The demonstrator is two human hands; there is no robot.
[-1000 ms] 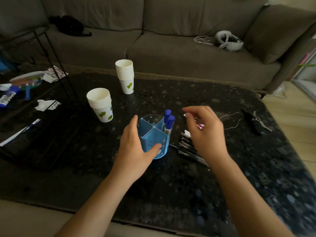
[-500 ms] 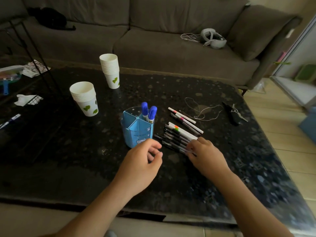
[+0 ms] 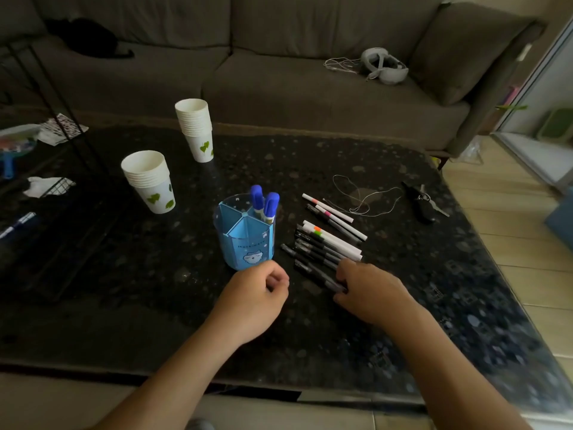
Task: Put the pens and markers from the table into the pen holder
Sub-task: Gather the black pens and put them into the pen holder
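The blue pen holder point(image 3: 245, 243) stands upright on the dark table point(image 3: 139, 290), with two blue-capped markers point(image 3: 264, 203) in a back compartment. Just right of it lies a row of black pens point(image 3: 310, 248) beside white markers point(image 3: 336, 241), and a few more white pens point(image 3: 328, 210) lie further back. My right hand point(image 3: 372, 293) rests on the near ends of the black pens, with thumb and fingers closed around the nearest black pen point(image 3: 313, 273), which still lies on the table. My left hand point(image 3: 254, 299) is a loose fist just in front of the holder, touching nothing.
Two stacks of paper cups point(image 3: 148, 181) point(image 3: 195, 128) stand left of and behind the holder. A thin string point(image 3: 362, 197) and a black key bundle point(image 3: 421, 203) lie at the back right. The table's right edge point(image 3: 483, 243) runs near the pens. A sofa with a headset point(image 3: 384, 65) is behind.
My left hand let go of the holder, drew back and curled into a fist. My right hand dropped from above the pens onto the nearest black pens.
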